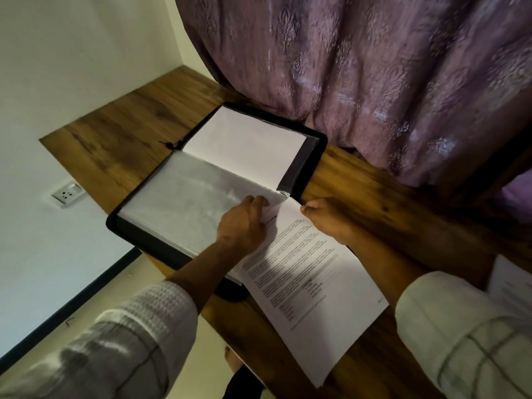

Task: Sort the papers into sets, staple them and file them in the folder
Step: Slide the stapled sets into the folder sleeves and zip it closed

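Papers [311,298], a printed set with lines of text on the top sheet, lie slantwise over the near edge of the tabletop [115,133], their far end reaching into the open folder [144,243] and their near corner hanging past the edge; the folder is black with a zip rim and lies open flat towards the far left part of the tabletop, its far half touching the purple curtain [374,67]; a blank white sheet [244,142] fills the far half, and a cloudy plastic sleeve [187,197] covers the near half; the left hand [241,223] rests on the sleeve's right edge, its fingers curled and gripping that edge just where the papers' far left corner meets it; the right hand [328,220] is at the papers' far right edge, fingers bent and bunched together and the thumb at the sheet's edge, holding the set, though the fingers below the sheet are hidden; both forearms wear pale checked sleeves; another paper [509,280] shows at the right edge of the tabletop, partly behind the right sleeve; a wall socket [66,194] sits on the white wall to the left
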